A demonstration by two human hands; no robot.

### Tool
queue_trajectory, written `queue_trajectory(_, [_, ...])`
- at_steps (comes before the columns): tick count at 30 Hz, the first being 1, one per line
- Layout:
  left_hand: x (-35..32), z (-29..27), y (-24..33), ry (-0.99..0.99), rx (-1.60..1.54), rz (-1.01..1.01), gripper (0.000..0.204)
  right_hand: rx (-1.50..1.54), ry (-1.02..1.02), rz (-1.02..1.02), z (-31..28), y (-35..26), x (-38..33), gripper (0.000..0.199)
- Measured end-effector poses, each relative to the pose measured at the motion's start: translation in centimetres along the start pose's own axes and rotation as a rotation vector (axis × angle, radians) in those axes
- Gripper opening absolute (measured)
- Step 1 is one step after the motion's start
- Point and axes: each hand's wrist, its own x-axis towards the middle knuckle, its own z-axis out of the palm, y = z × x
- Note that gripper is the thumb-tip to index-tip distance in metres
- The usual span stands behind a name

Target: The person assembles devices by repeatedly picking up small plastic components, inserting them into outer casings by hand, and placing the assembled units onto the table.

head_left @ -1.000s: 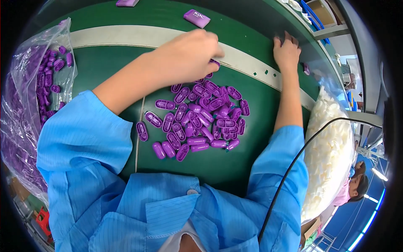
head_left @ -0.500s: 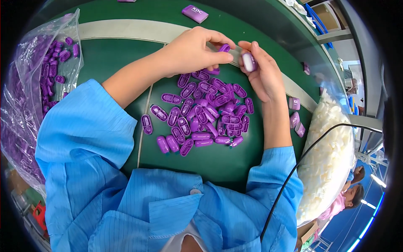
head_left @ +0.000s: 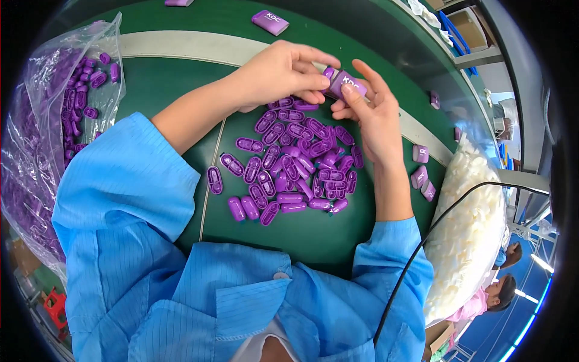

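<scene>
Gripping a smooth, flattened purple case point(head_left: 351, 84) in the right hand point(head_left: 375, 111), with thumb pressed on the printed face and forefinger raised apart. Pinching a shiny, hollow oval cap point(head_left: 329, 73) narrowly between the thumb and fingertips of the left hand point(head_left: 282, 75), at the left end of the case; unable to tell whether fully seated. Holding both over a pale, smooth strip point(head_left: 181, 46), just beyond a heap point(head_left: 295, 163) of glossy plastic caps, some hollow side up, others domed side up, on the flat green table point(head_left: 350, 235). Flanked by a crinkled, see-through bag point(head_left: 30, 181) of purple caps on the left and a bulging sack point(head_left: 464, 241) of cream-coloured pieces on the right.
</scene>
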Motion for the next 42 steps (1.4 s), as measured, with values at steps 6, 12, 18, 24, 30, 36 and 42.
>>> queue_trajectory(6, [0.4, -0.4, -0.5, 0.172, 0.123, 0.159, 0.03, 0.118, -0.007, -0.01, 0.3, 0.0, 0.2, 0.037])
queue_trajectory(12, [0.3, 0.2, -0.8, 0.146, 0.227, 0.215, 0.029, 0.109, -0.022, -0.015, -0.3, 0.6, 0.2, 0.029])
queue_trajectory(18, [0.0, 0.2, -0.7, 0.159, 0.396, 0.252, 0.029, 0.107, 0.006, -0.055, 0.2, 0.5, 0.0, 0.029])
queue_trajectory(24, [-1.1, 1.4, -1.1, 0.412, 1.009, 0.797, 0.028, 0.054, 0.036, -0.15, 1.0, 0.7, 0.0, 0.028])
queue_trajectory(30, [-1.2, 2.0, -0.2, 0.363, 0.771, 0.571, 0.026, 0.042, 0.03, -0.206, 0.4, 0.4, 0.3, 0.029])
queue_trajectory(36, [-0.8, 0.6, 0.1, 0.255, 0.634, 0.431, 0.026, 0.091, -0.032, -0.16, 0.0, 0.6, 0.1, 0.031])
queue_trajectory(42, [-1.0, 0.4, 0.3, 0.233, 0.772, 0.462, 0.024, 0.047, -0.031, -0.149, -0.1, 0.5, 0.0, 0.031])
